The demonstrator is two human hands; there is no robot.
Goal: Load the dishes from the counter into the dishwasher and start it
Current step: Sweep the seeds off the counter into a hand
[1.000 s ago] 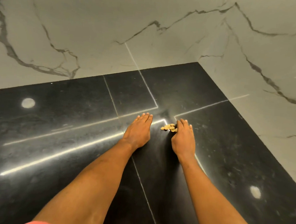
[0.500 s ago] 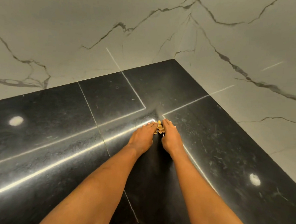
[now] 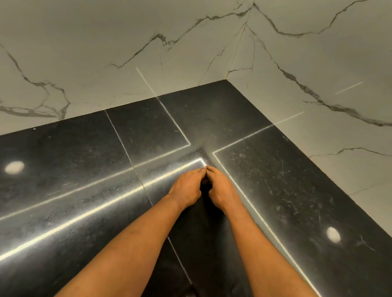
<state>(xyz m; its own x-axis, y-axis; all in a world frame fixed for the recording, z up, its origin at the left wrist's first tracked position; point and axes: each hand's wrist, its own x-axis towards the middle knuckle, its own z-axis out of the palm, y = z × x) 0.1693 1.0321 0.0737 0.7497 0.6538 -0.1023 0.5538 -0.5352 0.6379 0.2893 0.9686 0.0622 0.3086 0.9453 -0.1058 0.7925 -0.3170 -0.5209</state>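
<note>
Cupping together at frame centre: left hand (image 3: pixel 185 189) and right hand (image 3: pixel 224 193), down on black counter (image 3: pixel 74 164), fingertips (image 3: pixel 200 170) touching. Half a second back: apart, with a small golden pile of bits showing between. A second back: wider still. Pile of bits now hidden under the palms. Fingers curled on both sides, but can't tell whether gripping the bits or just corralling them. No dishes or dishwasher anywhere in frame, only marble wall (image 3: pixel 105 39) across the upper half. Reads as counter cleanup, not loading. Dishwasher start likely still pending.
</note>
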